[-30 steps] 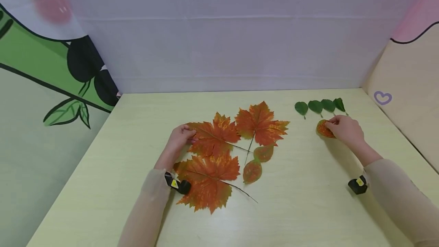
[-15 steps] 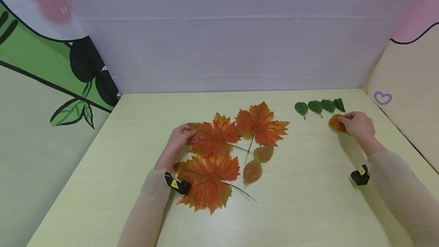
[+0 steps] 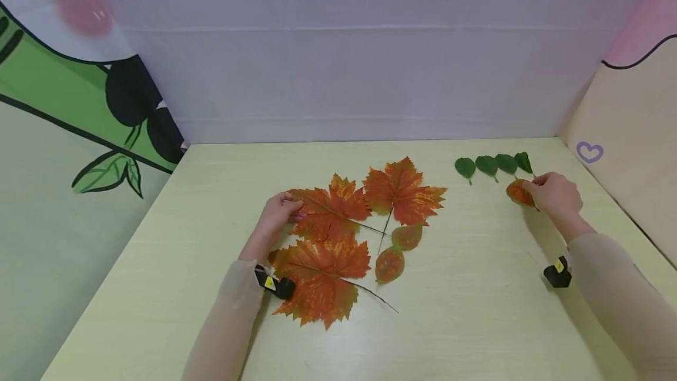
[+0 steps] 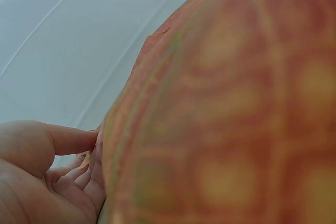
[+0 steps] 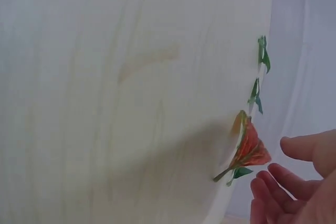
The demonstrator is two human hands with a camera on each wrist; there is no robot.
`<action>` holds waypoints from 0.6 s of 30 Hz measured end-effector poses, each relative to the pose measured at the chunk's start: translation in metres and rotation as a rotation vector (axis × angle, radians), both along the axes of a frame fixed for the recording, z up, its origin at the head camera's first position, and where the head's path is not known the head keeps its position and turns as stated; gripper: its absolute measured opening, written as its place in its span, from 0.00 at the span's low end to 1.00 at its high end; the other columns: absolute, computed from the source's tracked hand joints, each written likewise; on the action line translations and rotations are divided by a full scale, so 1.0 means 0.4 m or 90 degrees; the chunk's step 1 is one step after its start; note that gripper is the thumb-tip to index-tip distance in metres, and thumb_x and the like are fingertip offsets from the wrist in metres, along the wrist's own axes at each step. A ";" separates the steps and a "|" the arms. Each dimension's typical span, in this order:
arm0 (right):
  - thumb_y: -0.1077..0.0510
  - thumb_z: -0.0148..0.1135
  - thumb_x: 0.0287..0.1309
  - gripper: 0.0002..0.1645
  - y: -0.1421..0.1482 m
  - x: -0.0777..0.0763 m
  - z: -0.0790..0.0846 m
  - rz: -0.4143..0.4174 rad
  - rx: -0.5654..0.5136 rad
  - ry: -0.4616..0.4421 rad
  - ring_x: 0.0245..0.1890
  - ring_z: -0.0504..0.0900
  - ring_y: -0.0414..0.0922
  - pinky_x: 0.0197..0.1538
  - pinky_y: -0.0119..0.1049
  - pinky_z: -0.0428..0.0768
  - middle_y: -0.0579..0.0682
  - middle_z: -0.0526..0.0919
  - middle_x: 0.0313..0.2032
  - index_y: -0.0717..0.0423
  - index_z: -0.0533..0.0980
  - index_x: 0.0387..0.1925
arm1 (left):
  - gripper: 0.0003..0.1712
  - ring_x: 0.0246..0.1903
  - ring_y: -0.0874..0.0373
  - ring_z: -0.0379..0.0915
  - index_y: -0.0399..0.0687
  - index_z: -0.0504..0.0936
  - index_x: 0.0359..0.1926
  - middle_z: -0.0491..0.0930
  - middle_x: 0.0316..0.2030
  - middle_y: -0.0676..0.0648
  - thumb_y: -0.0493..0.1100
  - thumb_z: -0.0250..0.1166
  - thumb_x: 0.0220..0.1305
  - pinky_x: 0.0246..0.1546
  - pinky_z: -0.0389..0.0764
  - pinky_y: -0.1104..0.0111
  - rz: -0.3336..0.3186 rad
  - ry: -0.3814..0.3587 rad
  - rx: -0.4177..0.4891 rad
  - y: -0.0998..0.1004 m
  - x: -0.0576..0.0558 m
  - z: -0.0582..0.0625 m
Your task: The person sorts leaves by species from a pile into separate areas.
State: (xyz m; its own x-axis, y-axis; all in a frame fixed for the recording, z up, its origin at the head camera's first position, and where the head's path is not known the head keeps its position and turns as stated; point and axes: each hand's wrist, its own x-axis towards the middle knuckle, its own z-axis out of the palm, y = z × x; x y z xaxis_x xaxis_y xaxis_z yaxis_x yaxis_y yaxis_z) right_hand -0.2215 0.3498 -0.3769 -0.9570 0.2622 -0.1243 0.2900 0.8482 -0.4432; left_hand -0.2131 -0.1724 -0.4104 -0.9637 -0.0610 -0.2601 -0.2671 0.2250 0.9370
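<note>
**Left hand pinches the middle leaf; right hand loosely parted at the single leaf**

Twelve o'clock points straight away from the person. Nearest on the pale table lies the front leaf, big and orange, its stalk pointing to 4 o'clock. A pair of small leaves lies at its 2 to 3 o'clock. At its 12 o'clock, edges meeting, is the big middle leaf; the left thumb and fingers are closed on its 9 o'clock edge. The back leaf lies at the middle leaf's 2 o'clock, stalks crossing. Well apart, at the back leaf's 3 o'clock, is the small orange single leaf. The right hand is at its 3 o'clock edge, thumb and forefinger slightly apart in the wrist view; whether they touch it is hard to tell. Farther on, four green leaves form a row toward 10 to 12 o'clock, before a pale wall.
</note>
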 end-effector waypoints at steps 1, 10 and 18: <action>0.40 0.47 0.60 0.33 -0.003 0.003 0.003 0.004 0.002 0.011 0.39 0.73 0.63 0.25 0.40 0.70 0.68 0.73 0.46 0.67 0.69 0.49 | 0.10 0.21 0.65 0.76 0.39 0.63 0.41 0.75 0.27 0.50 0.39 0.54 0.65 0.30 0.77 0.73 0.000 0.000 -0.001 0.000 -0.001 -0.001; 0.48 0.51 0.61 0.23 -0.108 0.041 0.028 0.116 0.005 0.145 0.35 0.76 0.57 0.22 0.35 0.68 0.65 0.78 0.39 0.65 0.72 0.44 | 0.09 0.22 0.64 0.76 0.40 0.63 0.41 0.75 0.28 0.50 0.39 0.54 0.65 0.30 0.77 0.73 0.002 0.000 -0.012 0.001 0.001 0.001; 0.52 0.58 0.57 0.14 -0.213 0.082 0.029 0.255 0.015 0.157 0.30 0.77 0.49 0.23 0.33 0.70 0.55 0.81 0.31 0.59 0.77 0.38 | 0.09 0.23 0.64 0.76 0.40 0.64 0.42 0.76 0.28 0.49 0.39 0.54 0.65 0.31 0.78 0.73 -0.001 0.005 -0.016 0.003 0.005 0.006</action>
State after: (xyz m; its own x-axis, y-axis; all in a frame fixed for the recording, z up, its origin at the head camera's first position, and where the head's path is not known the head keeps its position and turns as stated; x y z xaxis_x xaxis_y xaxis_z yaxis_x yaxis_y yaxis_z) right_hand -0.1887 0.2646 -0.3654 -0.9837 -0.1333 0.1210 -0.1734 0.8824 -0.4374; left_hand -0.2109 -0.1711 -0.4080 -0.9657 -0.0656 -0.2513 -0.2597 0.2483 0.9332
